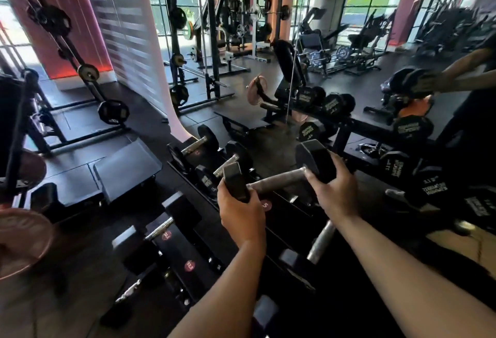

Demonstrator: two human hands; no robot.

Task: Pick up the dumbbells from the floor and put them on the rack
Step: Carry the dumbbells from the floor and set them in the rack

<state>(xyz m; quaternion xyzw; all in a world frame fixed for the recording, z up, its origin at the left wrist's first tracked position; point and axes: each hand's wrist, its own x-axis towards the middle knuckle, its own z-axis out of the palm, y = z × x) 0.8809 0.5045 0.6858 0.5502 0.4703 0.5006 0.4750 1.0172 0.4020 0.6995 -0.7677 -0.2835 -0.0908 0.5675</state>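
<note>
A black hex dumbbell [276,180] with a bare steel handle hangs level above the black rack [188,246]. My left hand [241,209] grips its near head and my right hand [335,190] grips its far head. Under it a red round label marks a slot on the top shelf. Two smaller dumbbells [214,152] lie in the rack's far slots to the left. Another dumbbell [319,238] lies on the rack below my right forearm. More dumbbells [158,230] rest on the lower shelf at the left.
A mirror [375,82] runs right behind the rack and doubles the dumbbells and my arms. A black flat bench [123,168] stands left of the rack. Squat racks [188,42] with plates fill the far floor. A copper-coloured plate [21,241] sits at the left edge.
</note>
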